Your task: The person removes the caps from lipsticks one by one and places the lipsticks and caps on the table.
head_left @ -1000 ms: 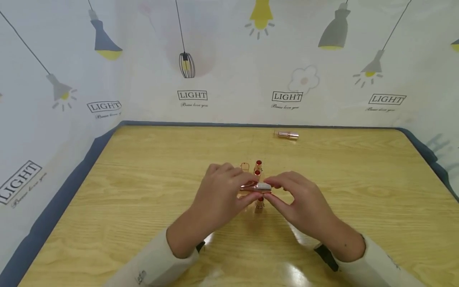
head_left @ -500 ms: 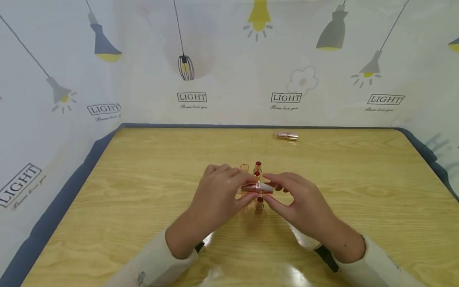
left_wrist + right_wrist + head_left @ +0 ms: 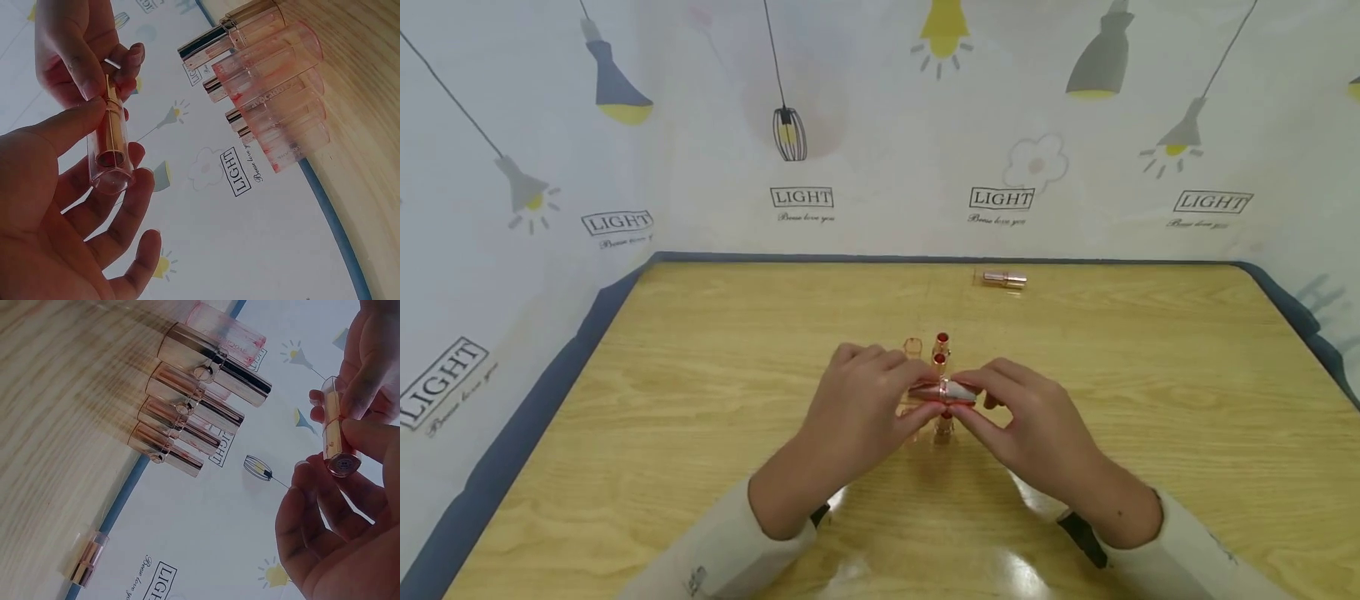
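Note:
A rose-gold lipstick (image 3: 945,392) lies sideways in the air between both hands, over the table. Thumb and fingers of my left hand (image 3: 861,400) pinch its clear-capped end. My right hand (image 3: 1030,408) pinches the shiny base end, and the two thumbs nearly meet at the middle. The left wrist view shows the clear cap (image 3: 112,178) around the gold inner tube. Below the hands, several uncapped lipsticks (image 3: 215,365) stand upright in a row, with red tips visible from above. Transparent pinkish caps (image 3: 269,69) stand in a row beside them, partly hidden by my left hand in the head view.
Near the table's back edge a capped lipstick (image 3: 1003,281) lies on its side. The wood-grain table (image 3: 700,358) meets a pale wall covering (image 3: 895,225) printed with lamps, along a blue-grey border.
The held lipstick has shifted slightly to the right between the fingers. My right fingertips have moved along its base end toward the middle. The standing lipsticks have not moved.

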{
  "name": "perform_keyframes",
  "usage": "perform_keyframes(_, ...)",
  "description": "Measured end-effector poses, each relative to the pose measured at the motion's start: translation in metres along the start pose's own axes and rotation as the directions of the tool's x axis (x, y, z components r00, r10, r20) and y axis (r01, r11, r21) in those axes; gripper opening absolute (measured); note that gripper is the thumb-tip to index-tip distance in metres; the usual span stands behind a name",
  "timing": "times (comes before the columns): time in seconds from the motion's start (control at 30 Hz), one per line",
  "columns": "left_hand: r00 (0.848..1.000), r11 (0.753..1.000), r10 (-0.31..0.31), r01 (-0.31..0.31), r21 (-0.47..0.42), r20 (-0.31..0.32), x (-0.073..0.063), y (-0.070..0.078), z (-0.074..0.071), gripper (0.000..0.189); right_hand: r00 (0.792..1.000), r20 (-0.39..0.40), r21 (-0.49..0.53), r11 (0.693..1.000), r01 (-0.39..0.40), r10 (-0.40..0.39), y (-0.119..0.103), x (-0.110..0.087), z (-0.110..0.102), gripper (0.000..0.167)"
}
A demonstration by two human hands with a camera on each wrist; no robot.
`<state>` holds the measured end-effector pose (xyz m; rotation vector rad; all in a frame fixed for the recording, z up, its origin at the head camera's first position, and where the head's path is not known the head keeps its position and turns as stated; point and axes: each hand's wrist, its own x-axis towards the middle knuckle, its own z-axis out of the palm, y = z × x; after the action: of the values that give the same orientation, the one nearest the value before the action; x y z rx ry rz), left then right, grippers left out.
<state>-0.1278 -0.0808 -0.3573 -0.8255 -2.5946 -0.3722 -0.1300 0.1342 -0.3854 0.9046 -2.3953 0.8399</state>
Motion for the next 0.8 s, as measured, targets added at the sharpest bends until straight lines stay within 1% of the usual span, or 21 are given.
perform_keyframes(0.1,1.0,1.0,0.01,-0.01,-0.001,-0.012,0.0021,0.0002,-0.0006,0.029,1.0,0.001,-0.003,1.0,-0.002,0.002,0.0006,0.0012,-0.0013,0.03)
perform_keyframes(0.2,1.0,1.0,0.021,-0.021,-0.003,-0.01,0.0029,-0.0003,-0.0015,0.029,1.0,0.011,0.003,1.0,0.003,-0.003,0.0013,0.0012,-0.0025,0.03)
perform_keyframes(0.3,0.999,0.999,0.046,-0.046,-0.002,-0.009,0.0033,-0.0018,-0.0025,0.028,1.0,0.022,0.014,1.0,0.022,-0.022,0.0022,0.0009,-0.0035,0.031)
perform_keyframes(0.47,0.996,0.996,0.085,-0.086,-0.005,-0.031,0.0032,-0.0052,-0.0041,0.029,0.998,0.019,0.028,0.998,0.06,-0.06,0.0025,0.0024,-0.0031,0.032)
perform_keyframes(0.7,0.996,0.995,0.09,-0.09,-0.032,-0.009,0.0006,-0.0059,-0.0046,0.027,0.996,0.038,0.043,0.996,0.083,-0.084,0.0013,0.0005,-0.0031,0.036)
perform_keyframes(0.8,0.995,0.995,0.095,-0.095,-0.028,-0.017,0.0006,-0.0063,-0.0051,0.027,0.995,0.034,0.041,0.995,0.096,-0.097,0.0017,0.0009,-0.0034,0.036)
